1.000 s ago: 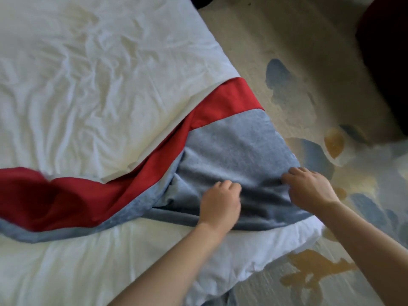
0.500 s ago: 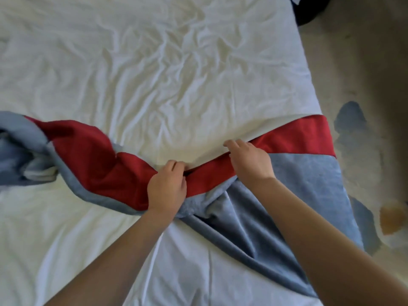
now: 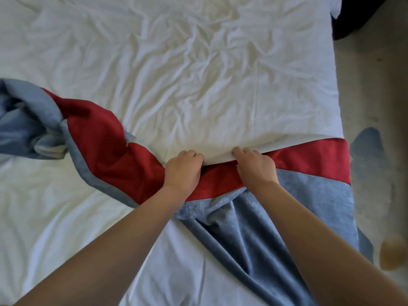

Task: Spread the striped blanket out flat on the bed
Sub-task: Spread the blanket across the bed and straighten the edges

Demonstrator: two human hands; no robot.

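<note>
The left hand [image 3: 182, 171] and right hand [image 3: 256, 167] are gripping, apparently with curled fingers, the far edge of the striped blanket [image 3: 309, 160] bunched on the bed [image 3: 176, 62].

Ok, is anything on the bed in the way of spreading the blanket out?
Nothing visible. The left hand and right hand both grip the blanket, and no object lies on the wrinkled sheet beyond it. Only the blanket's own bunched end, on the person's left, looks like it needs untangling.
</note>
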